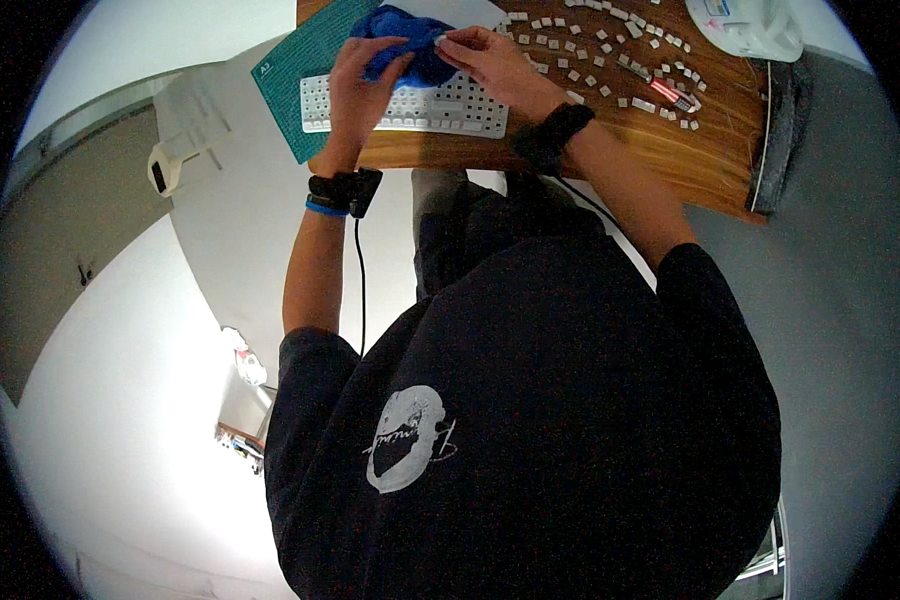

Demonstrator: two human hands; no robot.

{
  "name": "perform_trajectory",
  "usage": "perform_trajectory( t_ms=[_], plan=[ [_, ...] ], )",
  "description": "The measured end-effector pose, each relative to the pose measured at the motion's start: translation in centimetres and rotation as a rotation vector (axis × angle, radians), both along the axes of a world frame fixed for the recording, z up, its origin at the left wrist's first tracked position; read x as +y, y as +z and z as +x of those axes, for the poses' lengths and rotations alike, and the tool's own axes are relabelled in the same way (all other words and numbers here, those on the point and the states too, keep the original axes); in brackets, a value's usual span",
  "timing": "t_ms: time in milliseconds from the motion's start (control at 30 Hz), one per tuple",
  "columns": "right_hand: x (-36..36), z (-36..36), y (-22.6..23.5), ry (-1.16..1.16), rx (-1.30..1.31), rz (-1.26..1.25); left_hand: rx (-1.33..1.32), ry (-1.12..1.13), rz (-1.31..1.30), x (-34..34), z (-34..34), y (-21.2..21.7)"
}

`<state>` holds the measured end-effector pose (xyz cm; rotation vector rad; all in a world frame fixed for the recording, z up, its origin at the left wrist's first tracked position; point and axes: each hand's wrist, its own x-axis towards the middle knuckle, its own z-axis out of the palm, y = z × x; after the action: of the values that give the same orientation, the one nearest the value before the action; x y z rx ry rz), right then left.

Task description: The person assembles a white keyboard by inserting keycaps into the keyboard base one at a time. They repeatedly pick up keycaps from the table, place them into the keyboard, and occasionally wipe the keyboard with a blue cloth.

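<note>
My left hand (363,85) is closed with its fingers pinched on a bunched blue cloth (410,22). From the right, my right hand (490,62) meets the cloth, thumb and fingertips pressed together on a small white keycap (440,40) at the cloth's edge. Part of that keycap is hidden by the fingers. Below both hands lies a white keyboard (450,110), most of its keycaps off, with a row still along the near edge. The cloth and my left hand cover part of it.
A green cutting mat (288,100) lies under the keyboard's left side. Many loose white keycaps (570,46) are scattered over the wooden table (610,140). Among them is a red and white slim object (668,92). A white translucent container (750,28) stands at the far right.
</note>
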<state>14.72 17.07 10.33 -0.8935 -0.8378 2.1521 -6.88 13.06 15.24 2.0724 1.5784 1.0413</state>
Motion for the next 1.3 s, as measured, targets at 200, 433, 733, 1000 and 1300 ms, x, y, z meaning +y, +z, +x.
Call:
perform_trajectory(
  t_ms=[200, 433, 733, 1000, 1300],
  plan=[
    [-0.3, -0.3, -1.5, 0.100, -0.020, -0.018, 0.046, -0.122, -0.052, -0.7, 1.2, 0.9],
    [-1.9, 0.9, -0.5, 0.287, -0.260, 0.266, 0.188, -0.006, -0.042, -1.1, -0.9, -0.9],
    [-4.9, 13.8, -10.3, 0.332, -1.327, 0.848, 0.273, 0.314, -0.069, -2.5, -4.2, -5.7],
    [-8.4, 18.8, -13.1, 0.207, -1.276, 1.025, 0.230, 0.345, -0.160, -2.9, -3.0, -5.6],
    [-10.2, 26.0, -7.0, 0.018, -1.286, 0.790, 0.407, 0.073, 0.018, -3.0, 1.6, -2.3]
  ],
)
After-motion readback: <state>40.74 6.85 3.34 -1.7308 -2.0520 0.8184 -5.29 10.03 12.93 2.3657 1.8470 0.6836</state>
